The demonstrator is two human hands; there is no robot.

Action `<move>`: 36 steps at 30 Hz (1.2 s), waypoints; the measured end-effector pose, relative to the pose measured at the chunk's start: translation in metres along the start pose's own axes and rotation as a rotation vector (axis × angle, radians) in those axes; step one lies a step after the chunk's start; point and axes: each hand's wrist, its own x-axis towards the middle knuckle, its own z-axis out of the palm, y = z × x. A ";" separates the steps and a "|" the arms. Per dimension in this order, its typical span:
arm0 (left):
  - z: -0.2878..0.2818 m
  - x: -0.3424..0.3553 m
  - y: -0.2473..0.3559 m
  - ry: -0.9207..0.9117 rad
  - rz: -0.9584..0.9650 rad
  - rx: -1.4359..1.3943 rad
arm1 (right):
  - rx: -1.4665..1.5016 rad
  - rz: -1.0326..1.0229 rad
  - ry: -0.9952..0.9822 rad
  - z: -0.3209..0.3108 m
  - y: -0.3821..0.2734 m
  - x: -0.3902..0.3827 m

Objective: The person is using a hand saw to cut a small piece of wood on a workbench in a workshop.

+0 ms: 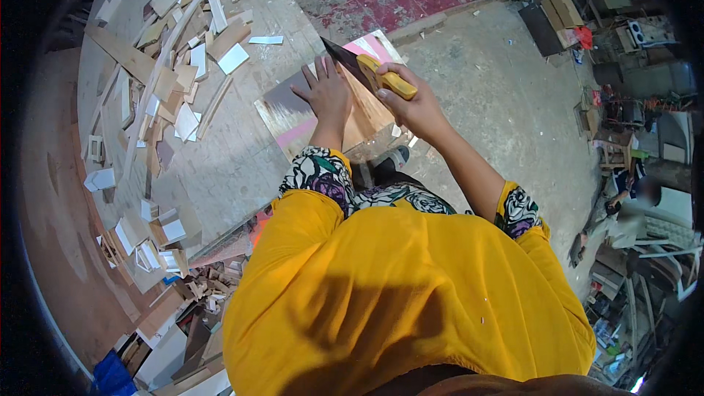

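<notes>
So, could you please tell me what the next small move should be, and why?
I'd probably ease the left hand leftward: its fingers, spread on the board, look close to the dark blade of the yellow-handled saw in the right hand.

The saw handle (400, 86) is yellow, its blade (343, 55) dark — the board (370, 111) pink-striped, the cuffs (320, 176) floral-patterned.

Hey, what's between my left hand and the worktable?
In the head view, a pink-striped wooden board lies between your left hand and the worktable, with your hand spread on its face.
</notes>
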 end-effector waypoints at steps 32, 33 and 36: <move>0.021 0.013 -0.010 -0.056 -0.043 0.079 | -0.457 -0.306 0.000 0.031 0.053 -0.061; 0.021 0.012 -0.009 -0.043 -0.031 0.013 | -0.440 -0.326 -0.010 0.027 0.057 -0.070; 0.010 0.011 -0.004 -0.071 -0.020 -0.027 | -0.399 -0.275 -0.026 0.008 0.066 -0.091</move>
